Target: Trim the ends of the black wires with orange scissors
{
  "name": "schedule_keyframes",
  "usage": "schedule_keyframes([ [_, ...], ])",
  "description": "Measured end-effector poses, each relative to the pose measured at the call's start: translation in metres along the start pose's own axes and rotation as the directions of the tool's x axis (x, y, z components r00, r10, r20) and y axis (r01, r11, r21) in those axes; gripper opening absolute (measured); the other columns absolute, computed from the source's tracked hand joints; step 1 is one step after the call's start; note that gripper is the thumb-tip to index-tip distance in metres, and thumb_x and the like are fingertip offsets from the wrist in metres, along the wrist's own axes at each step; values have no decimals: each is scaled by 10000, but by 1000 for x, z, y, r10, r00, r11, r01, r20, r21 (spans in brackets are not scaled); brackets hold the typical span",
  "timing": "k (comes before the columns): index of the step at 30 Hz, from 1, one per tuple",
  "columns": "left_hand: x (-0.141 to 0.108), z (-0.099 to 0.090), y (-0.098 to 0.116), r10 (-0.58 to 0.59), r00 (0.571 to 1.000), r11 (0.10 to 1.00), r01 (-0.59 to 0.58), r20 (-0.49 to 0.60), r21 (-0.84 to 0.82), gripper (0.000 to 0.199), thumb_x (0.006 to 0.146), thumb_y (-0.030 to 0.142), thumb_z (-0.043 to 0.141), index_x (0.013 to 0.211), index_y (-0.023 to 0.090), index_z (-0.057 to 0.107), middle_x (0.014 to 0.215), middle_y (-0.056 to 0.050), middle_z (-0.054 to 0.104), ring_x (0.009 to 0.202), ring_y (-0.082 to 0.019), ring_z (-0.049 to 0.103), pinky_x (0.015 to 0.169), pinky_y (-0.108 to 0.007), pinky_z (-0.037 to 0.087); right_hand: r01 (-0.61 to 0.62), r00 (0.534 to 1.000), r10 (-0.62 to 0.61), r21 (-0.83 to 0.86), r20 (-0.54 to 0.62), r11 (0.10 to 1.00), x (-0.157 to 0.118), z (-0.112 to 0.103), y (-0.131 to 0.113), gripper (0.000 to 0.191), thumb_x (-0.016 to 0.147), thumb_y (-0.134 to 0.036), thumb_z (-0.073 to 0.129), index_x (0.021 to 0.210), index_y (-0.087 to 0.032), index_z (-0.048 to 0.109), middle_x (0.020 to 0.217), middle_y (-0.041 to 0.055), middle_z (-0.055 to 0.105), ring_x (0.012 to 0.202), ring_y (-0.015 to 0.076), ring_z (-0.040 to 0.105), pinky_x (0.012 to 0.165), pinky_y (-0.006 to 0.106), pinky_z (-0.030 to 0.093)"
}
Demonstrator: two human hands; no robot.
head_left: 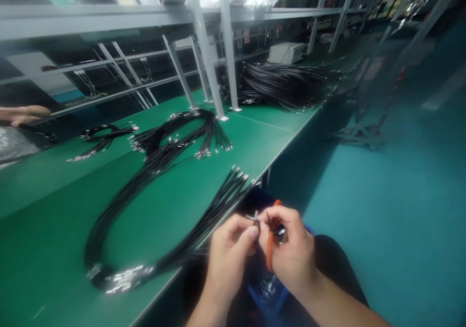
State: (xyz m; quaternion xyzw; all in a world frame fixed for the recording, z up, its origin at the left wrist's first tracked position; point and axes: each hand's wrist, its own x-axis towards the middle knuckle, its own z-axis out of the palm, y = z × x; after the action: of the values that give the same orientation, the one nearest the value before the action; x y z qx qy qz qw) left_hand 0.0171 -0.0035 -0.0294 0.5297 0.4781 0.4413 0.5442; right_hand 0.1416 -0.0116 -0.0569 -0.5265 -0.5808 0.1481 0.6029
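My left hand is closed in a pinch on the end of a black cable, in front of my lap. Orange-handled pliers sit in my right hand, whose fingers are wrapped around them. Both sets of fingertips almost touch, and a small metal tip shows just above them. The pliers' jaws are mostly hidden by fingers. Left of my hands, a long bundle of black cables with silvery ends curves across the green table. Below my hands is a blue bin with small shiny pieces inside.
More black cable bundles lie farther back, with a large pile beyond the shelf posts. A white box stands behind the pile. Another person's hand shows at far left. The table edge runs diagonally beside my hands.
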Motion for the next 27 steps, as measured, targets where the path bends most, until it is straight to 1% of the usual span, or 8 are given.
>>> schedule_keyframes([
  [3, 3, -2, -3, 9, 998, 999, -10, -56, -32, 135, 799, 271, 646, 739, 150, 641, 617, 26, 586, 515, -74, 500, 532, -190, 407, -28, 999, 28, -7, -24, 1000, -5, -5, 2, 295, 758, -93, 618, 991, -260, 547, 840, 2, 651, 689, 149, 631, 643, 255, 520],
  [6, 6, -5, -5, 8, 997, 998, -12, -71, -56, 90, 799, 248, 645, 784, 160, 655, 670, 17, 621, 517, -71, 525, 537, -190, 431, -232, 967, 208, 161, 148, 959, -7, -17, -8, 309, 756, -115, 621, 1016, -247, 520, 916, 20, 656, 767, 154, 642, 723, 278, 526],
  [8, 8, -6, -5, 26, 996, 998, -31, -85, -61, 69, 801, 233, 643, 801, 168, 665, 707, 12, 637, 536, -73, 546, 549, -190, 448, -478, 845, 364, 251, 391, 842, -5, -25, -19, 255, 746, -118, 623, 953, -226, 522, 830, 8, 662, 736, 148, 644, 691, 264, 524],
  [10, 9, -5, -5, 57, 993, 997, -62, -107, -47, 58, 804, 221, 638, 810, 176, 673, 732, 10, 647, 556, -76, 561, 559, -188, 460, -701, 654, 482, 230, 583, 674, -2, -28, -27, 185, 734, -132, 624, 874, -203, 525, 689, -16, 650, 551, 112, 595, 528, 217, 488],
  [12, 8, -4, -4, 79, 989, 996, -82, -123, -25, 60, 812, 216, 630, 821, 184, 681, 727, 14, 646, 571, -79, 567, 566, -184, 466, -821, 515, 550, 194, 657, 536, 0, -27, -30, 145, 734, -172, 619, 840, -183, 522, 611, -24, 647, 387, 64, 479, 399, 182, 394],
  [13, 8, -3, -3, 86, 989, 996, -89, -121, -13, 62, 813, 214, 630, 823, 186, 684, 711, 17, 642, 575, -80, 568, 569, -181, 467, -850, 479, 570, 189, 668, 492, 2, -25, -30, 141, 736, -192, 617, 837, -176, 520, 599, -18, 655, 348, 49, 438, 372, 174, 359],
  [17, 5, -1, -1, 87, 994, 996, -87, -69, 16, 56, 805, 215, 642, 790, 184, 687, 682, 21, 639, 605, -89, 586, 590, -172, 472, -870, 462, 567, 224, 682, 438, 4, -19, -25, 168, 733, -250, 637, 819, -159, 526, 584, -2, 667, 305, 30, 411, 344, 156, 315],
  [27, 5, 0, -2, 93, 995, 993, -89, -46, 83, 96, 807, 228, 639, 733, 175, 670, 701, 11, 653, 642, -106, 597, 610, -179, 464, -864, 472, 554, 236, 686, 444, 3, -19, -22, 185, 792, -329, 635, 825, -167, 552, 565, -28, 640, 287, 25, 410, 292, 120, 302],
])
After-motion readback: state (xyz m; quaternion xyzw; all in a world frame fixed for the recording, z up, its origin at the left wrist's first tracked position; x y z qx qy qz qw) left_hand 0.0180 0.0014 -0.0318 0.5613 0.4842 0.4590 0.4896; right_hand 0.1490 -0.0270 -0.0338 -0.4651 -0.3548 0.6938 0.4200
